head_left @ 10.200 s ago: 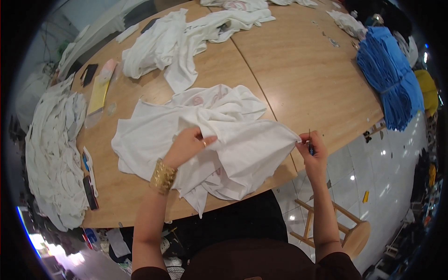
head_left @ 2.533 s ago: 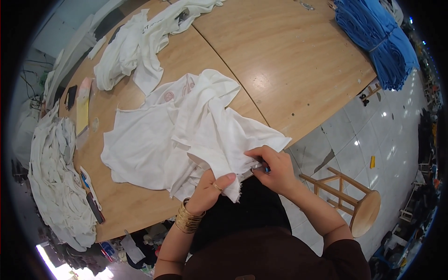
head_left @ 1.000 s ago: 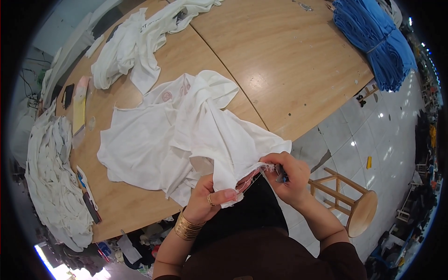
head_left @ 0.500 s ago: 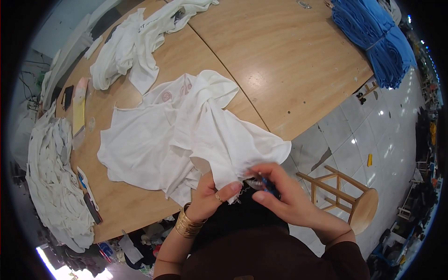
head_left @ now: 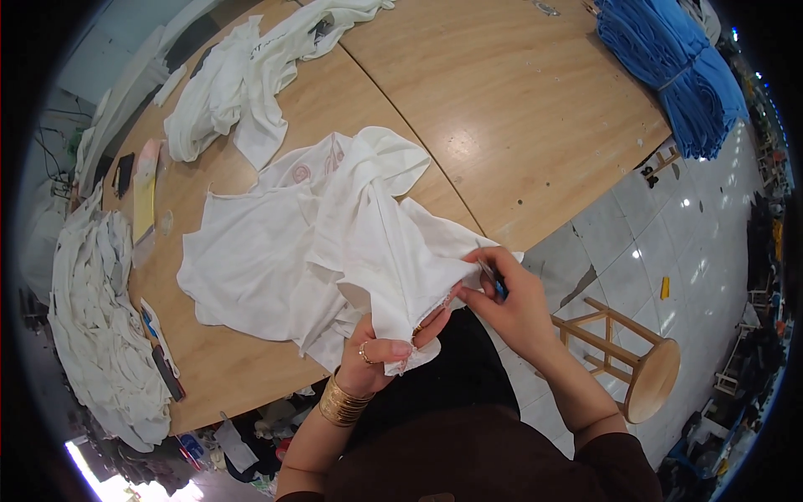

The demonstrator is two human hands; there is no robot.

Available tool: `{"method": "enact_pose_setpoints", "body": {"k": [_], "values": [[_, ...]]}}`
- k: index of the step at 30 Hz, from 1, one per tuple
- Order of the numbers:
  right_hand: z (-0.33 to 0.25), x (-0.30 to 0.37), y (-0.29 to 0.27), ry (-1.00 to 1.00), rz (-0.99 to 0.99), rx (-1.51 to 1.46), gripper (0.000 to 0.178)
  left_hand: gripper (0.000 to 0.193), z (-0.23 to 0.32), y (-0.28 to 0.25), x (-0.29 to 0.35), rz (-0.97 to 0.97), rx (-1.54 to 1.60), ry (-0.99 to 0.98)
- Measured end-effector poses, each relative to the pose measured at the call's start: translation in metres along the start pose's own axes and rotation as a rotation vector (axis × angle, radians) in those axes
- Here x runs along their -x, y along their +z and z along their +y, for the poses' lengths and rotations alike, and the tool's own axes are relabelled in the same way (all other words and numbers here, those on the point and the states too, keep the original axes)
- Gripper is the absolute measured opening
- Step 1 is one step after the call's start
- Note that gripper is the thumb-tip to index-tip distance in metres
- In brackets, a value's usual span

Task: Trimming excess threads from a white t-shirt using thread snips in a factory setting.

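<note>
A white cloth garment (head_left: 251, 259) lies crumpled on the table, with one sleeve-like end drawn over the near edge toward me. My left hand (head_left: 366, 358), with a ring and gold bangles, is closed on that end, thumb on top and fingers underneath. A seam edge with loose threads runs between my hands. Thumb and finger of my right hand (head_left: 517, 305) pinch the edge farther along. Tucked in the same hand are small blue-handled snips (head_left: 499, 289), mostly covered by the fingers. A reddish print shows on the garment's far part.
The wooden table (head_left: 502, 109) has a seam across it. White garments (head_left: 222, 109) lie at the far left, a white cloth pile (head_left: 104, 335) at the left edge. A blue cloth bundle (head_left: 669, 75) hangs over the far right corner. A wooden stool (head_left: 652, 381) stands at right.
My right hand has moved up and away along the seam and now pinches the cloth edge. The edge is stretched between both hands, and the left hand's grip has shifted slightly.
</note>
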State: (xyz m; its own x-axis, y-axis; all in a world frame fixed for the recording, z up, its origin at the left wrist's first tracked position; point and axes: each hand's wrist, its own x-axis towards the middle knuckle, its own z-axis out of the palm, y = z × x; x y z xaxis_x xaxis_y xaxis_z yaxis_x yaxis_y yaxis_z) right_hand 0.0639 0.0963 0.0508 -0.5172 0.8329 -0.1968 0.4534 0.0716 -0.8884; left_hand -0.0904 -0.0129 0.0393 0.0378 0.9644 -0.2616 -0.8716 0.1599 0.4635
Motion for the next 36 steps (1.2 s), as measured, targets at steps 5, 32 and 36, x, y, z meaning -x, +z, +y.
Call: {"method": "enact_pose_setpoints", "body": {"k": [5, 32, 36], "values": [[-0.022, 0.024, -0.020, -0.087, -0.215, -0.187, 0.037, 0.063, 0.000, -0.010, 0.001, 0.053, -0.167, 0.031], [-0.031, 0.026, 0.001, 0.298, -0.615, -0.475, 0.032, 0.047, 0.006, -0.015, 0.001, 0.023, -0.393, 0.020], [-0.031, 0.026, 0.002, 0.239, -0.562, -0.412, 0.027, 0.079, 0.010, -0.006, 0.001, 0.128, -0.442, -0.116]]}}
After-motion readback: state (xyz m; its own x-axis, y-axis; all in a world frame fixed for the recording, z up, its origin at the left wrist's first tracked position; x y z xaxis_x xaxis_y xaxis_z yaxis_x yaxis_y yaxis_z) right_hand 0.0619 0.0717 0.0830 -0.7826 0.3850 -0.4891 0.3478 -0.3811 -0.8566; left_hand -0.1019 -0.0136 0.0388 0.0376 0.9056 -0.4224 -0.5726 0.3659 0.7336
